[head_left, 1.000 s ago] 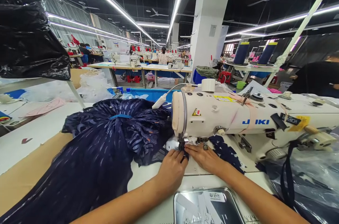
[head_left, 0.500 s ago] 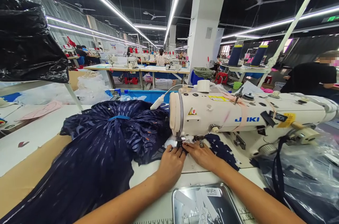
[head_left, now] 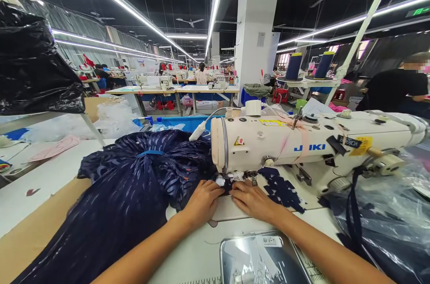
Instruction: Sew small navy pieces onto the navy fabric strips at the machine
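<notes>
At the needle end of the sewing machine (head_left: 268, 140), the left hand (head_left: 204, 198) and right hand (head_left: 251, 199) have bent fingers at the dark cloth (head_left: 228, 187), but I cannot tell whether they pinch it. The step seems to be feeding; the next move probably calls for even guiding. Before the machine, a metal tray (head_left: 231, 250) holds white slips (head_left: 271, 242); near its right end, a clear bag (head_left: 386, 203) seems to contain navy fabric (head_left: 405, 252).

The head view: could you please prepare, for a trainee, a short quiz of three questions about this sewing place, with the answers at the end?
1. Which colour is the band around the gathered dark fabric?
2. True or false: the metal tray stands on top of the sewing machine.
3. Choose: what lies under the arm of the sewing machine, beside the right hand?
A) red scissors
B) dark fabric scraps
C) thread cones

Key:
1. Blue.
2. False: the metal tray lies on the table, nearer to the camera than the left hand and the right hand.
3. B.
</notes>
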### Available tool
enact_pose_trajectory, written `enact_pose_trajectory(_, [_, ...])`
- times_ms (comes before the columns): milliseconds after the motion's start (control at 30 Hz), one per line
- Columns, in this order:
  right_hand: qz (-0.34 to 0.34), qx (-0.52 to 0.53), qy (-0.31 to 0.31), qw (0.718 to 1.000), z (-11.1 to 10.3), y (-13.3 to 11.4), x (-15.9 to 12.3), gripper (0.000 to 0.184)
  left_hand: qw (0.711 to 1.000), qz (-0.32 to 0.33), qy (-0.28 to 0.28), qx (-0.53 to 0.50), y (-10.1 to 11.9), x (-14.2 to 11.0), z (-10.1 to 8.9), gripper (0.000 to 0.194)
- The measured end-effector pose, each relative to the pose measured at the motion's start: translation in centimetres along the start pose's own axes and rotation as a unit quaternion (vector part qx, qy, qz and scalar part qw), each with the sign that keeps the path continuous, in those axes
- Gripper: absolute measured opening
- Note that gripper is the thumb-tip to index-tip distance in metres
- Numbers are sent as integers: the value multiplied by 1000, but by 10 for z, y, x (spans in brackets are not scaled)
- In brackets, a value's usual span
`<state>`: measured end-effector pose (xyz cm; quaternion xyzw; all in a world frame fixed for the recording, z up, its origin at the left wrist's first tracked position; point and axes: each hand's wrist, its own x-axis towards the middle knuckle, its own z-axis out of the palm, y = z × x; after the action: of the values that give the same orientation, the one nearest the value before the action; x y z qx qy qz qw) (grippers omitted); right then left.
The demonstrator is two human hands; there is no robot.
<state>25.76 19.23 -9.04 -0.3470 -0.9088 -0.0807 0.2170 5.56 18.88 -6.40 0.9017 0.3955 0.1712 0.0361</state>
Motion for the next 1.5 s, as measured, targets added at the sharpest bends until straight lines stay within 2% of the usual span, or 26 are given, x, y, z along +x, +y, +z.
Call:
enact_pose_trajectory(267, [28, 109, 23, 993, 3, 9, -2, 25, 999, 8, -22, 27, 7, 1, 6, 39])
enact_pose_trajectory(367, [11, 90, 15, 996, 2, 10, -4, 26, 999, 17, -29, 37, 7, 1, 7, 43])
enact_pose_trajectory(533, [-41, 16, 33, 999, 0, 8, -6, 27, 996, 43, -46, 64, 5, -1, 9, 38])
enact_pose_trajectory(667, [-42, 25, 25, 998, 1, 7, -6, 26, 993, 56, -66, 76, -2, -5, 9, 49])
enact_pose_trajectory(867, [-40, 20, 31, 999, 4, 8, -5, 25, 992, 60, -85, 71, -8, -5, 4, 45])
enact_pose_trajectory(1333, [3, 1, 28, 1000, 4, 5, -1, 27, 993, 31, -106, 43, -7, 7, -9, 52])
enact_pose_trajectory(1500, [49, 83, 13, 995, 6, 14, 0, 30, 993, 30, -101, 43, -16, 14, -8, 55])
